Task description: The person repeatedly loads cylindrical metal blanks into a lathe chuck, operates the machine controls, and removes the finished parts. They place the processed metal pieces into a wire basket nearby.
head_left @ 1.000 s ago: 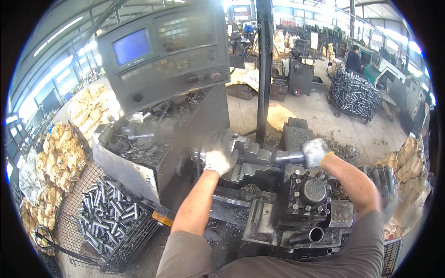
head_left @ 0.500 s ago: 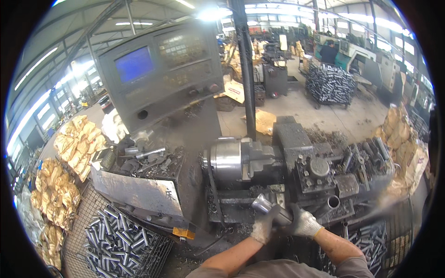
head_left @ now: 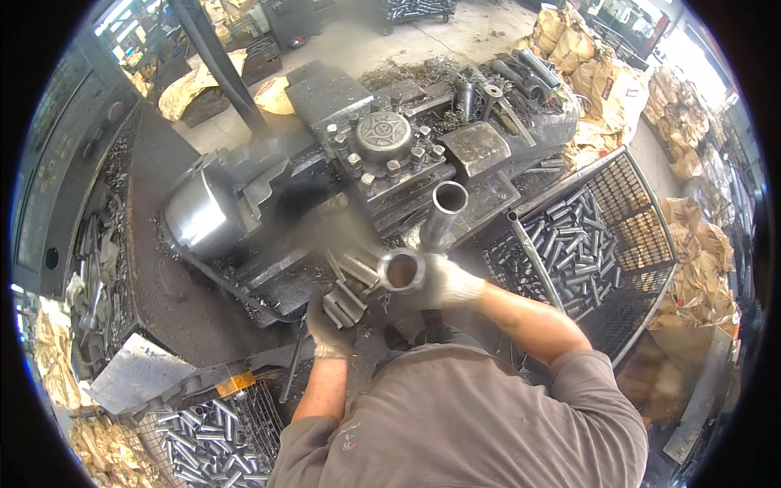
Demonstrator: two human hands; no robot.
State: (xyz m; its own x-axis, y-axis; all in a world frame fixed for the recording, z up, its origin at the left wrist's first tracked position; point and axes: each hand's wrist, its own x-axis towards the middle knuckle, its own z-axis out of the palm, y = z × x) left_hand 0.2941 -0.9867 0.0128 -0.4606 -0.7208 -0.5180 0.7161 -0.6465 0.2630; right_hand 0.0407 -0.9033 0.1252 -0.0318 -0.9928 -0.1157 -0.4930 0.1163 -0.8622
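**Gloved hands at the lathe with a steel tube**

The lathe [head_left: 325,187] fills the view beyond the fingers, its chuck [head_left: 195,213] well to their left. A wire basket of tubes [head_left: 586,244] stands to the right of the right hand. The right hand [head_left: 443,283], gloved, wraps its fingers around a short steel tube [head_left: 400,270], open end facing up. Just left, the left hand [head_left: 329,329] curls its gloved fingers on a blurred grey metal piece [head_left: 346,302]; what it is cannot be told.
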